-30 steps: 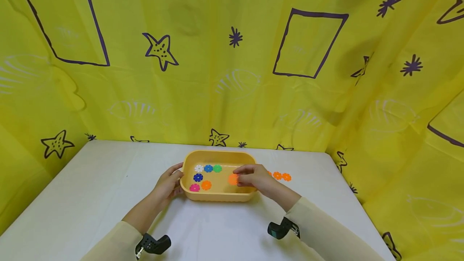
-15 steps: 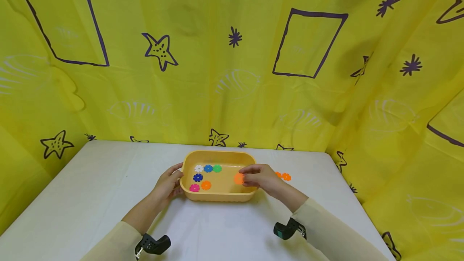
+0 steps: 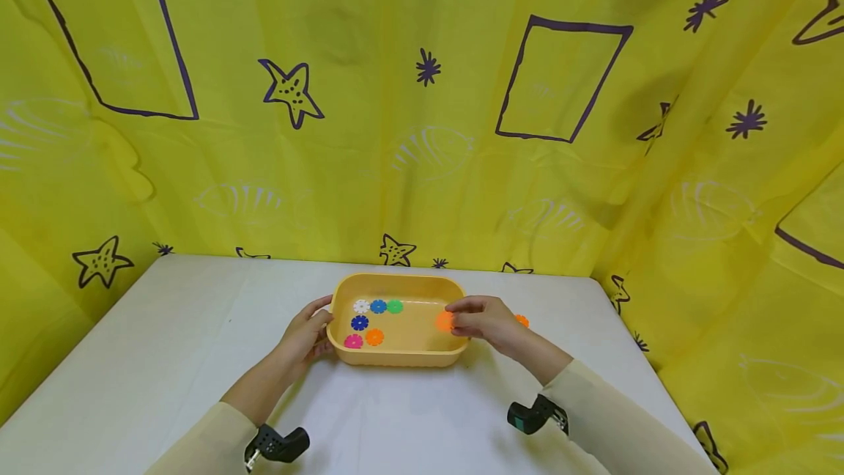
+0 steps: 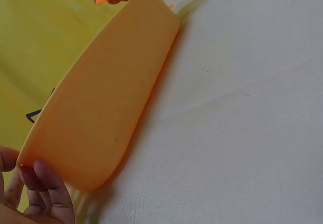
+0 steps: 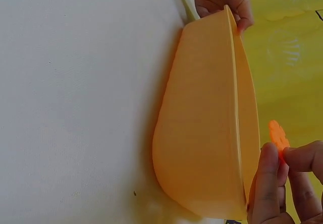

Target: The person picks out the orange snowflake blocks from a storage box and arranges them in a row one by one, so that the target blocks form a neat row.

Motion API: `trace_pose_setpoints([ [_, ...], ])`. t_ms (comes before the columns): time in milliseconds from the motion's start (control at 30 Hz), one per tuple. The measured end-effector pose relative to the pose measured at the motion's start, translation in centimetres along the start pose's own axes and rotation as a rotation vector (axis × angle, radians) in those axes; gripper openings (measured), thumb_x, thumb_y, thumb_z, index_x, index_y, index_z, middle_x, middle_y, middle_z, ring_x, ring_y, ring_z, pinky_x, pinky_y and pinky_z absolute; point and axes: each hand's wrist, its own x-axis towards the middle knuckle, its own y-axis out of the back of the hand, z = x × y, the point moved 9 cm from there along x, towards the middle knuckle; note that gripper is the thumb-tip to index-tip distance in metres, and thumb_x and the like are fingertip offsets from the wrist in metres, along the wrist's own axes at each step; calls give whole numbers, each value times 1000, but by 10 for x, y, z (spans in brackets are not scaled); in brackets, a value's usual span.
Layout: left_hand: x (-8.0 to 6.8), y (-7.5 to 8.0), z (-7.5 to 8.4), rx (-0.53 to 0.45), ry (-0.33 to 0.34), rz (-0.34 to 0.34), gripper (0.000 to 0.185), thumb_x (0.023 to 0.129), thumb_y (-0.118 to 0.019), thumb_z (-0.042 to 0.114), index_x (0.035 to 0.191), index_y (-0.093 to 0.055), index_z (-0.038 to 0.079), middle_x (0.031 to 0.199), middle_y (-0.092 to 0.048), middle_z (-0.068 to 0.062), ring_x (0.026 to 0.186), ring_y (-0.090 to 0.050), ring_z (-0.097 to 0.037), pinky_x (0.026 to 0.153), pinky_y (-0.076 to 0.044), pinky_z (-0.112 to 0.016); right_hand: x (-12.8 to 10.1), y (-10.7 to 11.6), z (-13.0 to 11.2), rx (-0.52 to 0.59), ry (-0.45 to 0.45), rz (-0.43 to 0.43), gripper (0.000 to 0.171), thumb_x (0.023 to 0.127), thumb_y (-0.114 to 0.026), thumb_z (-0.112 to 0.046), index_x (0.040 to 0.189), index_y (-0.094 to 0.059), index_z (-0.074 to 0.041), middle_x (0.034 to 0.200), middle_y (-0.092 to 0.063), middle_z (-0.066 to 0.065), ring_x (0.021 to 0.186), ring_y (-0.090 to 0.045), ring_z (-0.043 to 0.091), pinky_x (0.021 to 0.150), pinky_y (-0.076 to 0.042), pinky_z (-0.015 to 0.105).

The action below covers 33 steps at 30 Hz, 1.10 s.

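Note:
My left hand (image 3: 308, 327) grips the left end of a yellow plastic basin (image 3: 398, 359), its fingers and thumb at the rim (image 4: 30, 138). Between thumb and fingers, my right hand (image 3: 486, 319) pinches an orange snowflake disc (image 3: 444, 321) over the basin's right end. In the right wrist view this disc (image 5: 279, 139) stands on edge beside the rim, above the fingertips (image 5: 269, 153). Inside the basin, toward the left, lie a white disc (image 3: 361, 306), a blue disc (image 3: 378, 306), a green disc (image 3: 394, 306), a dark blue disc (image 3: 359, 322), a pink disc (image 3: 354, 341) and an orange disc (image 3: 374, 337).
Another orange disc (image 3: 522, 320) lies on the table to the right, partly behind my right hand. The white table (image 3: 198, 314) runs back to a yellow patterned curtain (image 3: 369, 167), which also hangs along both sides.
My right hand has moved right with the orange disc, from over the basin toward its right end, covering more of the orange discs on the table. The left hand and the basin have stayed put.

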Motion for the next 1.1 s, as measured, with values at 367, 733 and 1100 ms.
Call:
trace_pose_setpoints([
  [367,-1,0,1,-35,5,-37,56,96,-49,12,151,-36,13,95,-54,-4,70,-52,-11,61,-48,-21,-7,14,2,-15,5,-9,35,91,-59,2,122,-55,19,91,-66,2,77,-68,10,78,-58,26],
  [733,1,3,1,-59,2,-71,57,97,-51,10,152,-35,11,109,-57,-11,76,-60,-12,62,-53,-21,-11,26,9,0,-38,19,37,91,-61,0,124,-55,17,101,-68,7,84,-70,13,84,-57,32],
  [1100,0,6,8,30,-5,-86,58,97,-56,10,152,-36,11,138,-48,-24,86,-65,-14,67,-57,-26,-19,41,15,23,-32,23,37,90,-58,3,123,-52,21,98,-68,5,85,-69,12,82,-57,30],
])
